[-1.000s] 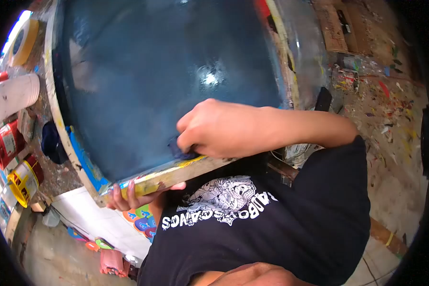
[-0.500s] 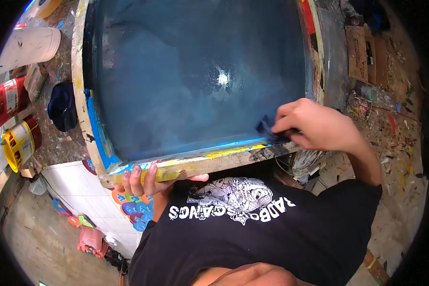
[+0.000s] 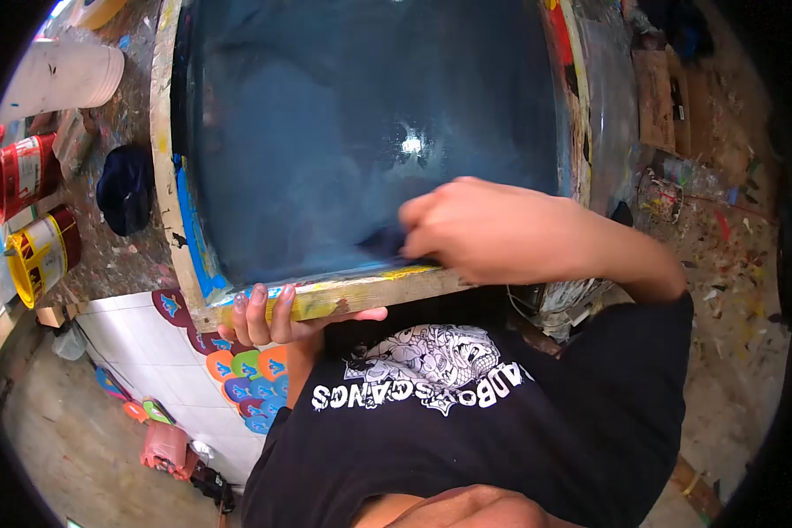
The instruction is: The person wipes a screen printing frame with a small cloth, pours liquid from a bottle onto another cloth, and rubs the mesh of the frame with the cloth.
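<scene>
A wooden-framed screen (image 3: 326,132) with a dark blue-grey, shiny mesh fills the upper middle. My left hand (image 3: 268,319) grips the near left part of its paint-stained wooden frame (image 3: 361,297), fingers over the outer edge. Pressed to the mesh near that edge, my right hand (image 3: 484,231) is closed on a dark cloth (image 3: 384,241), most of it hidden under the fingers. Blue tape or paint (image 3: 195,238) lines the frame's inner left side.
On the stained table at the left lie another dark cloth (image 3: 125,191), a red container (image 3: 26,176), a yellow container (image 3: 42,255) and stacked pale cups (image 3: 62,81). Cardboard (image 3: 656,101) lies at the right. Round colourful stickers (image 3: 255,378) show below the frame.
My right hand first went right along the near edge with the cloth, then came back left. The view has shifted, and my left hand still holds the frame.
</scene>
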The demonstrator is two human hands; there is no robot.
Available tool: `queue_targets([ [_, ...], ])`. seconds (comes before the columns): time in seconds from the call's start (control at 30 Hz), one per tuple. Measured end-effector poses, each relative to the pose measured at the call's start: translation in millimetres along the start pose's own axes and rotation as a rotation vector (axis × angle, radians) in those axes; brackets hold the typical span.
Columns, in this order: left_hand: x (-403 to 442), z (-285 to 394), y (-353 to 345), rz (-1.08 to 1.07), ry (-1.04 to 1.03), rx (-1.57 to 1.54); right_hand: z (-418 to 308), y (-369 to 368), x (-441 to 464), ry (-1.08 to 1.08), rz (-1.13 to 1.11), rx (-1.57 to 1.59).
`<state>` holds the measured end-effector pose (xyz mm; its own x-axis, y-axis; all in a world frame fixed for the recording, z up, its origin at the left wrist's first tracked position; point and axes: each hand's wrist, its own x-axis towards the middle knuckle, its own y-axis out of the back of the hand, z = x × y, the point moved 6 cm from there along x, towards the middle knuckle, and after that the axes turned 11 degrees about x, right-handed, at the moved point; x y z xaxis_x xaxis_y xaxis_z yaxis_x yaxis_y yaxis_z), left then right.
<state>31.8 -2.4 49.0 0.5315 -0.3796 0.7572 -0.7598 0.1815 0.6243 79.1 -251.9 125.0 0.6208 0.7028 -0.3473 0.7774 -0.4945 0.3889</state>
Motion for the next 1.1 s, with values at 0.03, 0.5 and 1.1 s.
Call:
queue_targets([
  [0.03, 0, 0, 1, -0.003, 0.005, 0.002, 3, 3, -12, -0.001, 0.035, -0.013],
  [0.5, -5, -3, -1, 0.007, 0.022, -0.035, -9, -11, 59, 0.038, 0.006, 0.07],
  [1.1, -12, -1, -8, 0.069, 0.103, -0.079, 44, 14, -64, -0.505, -0.012, 0.13],
])
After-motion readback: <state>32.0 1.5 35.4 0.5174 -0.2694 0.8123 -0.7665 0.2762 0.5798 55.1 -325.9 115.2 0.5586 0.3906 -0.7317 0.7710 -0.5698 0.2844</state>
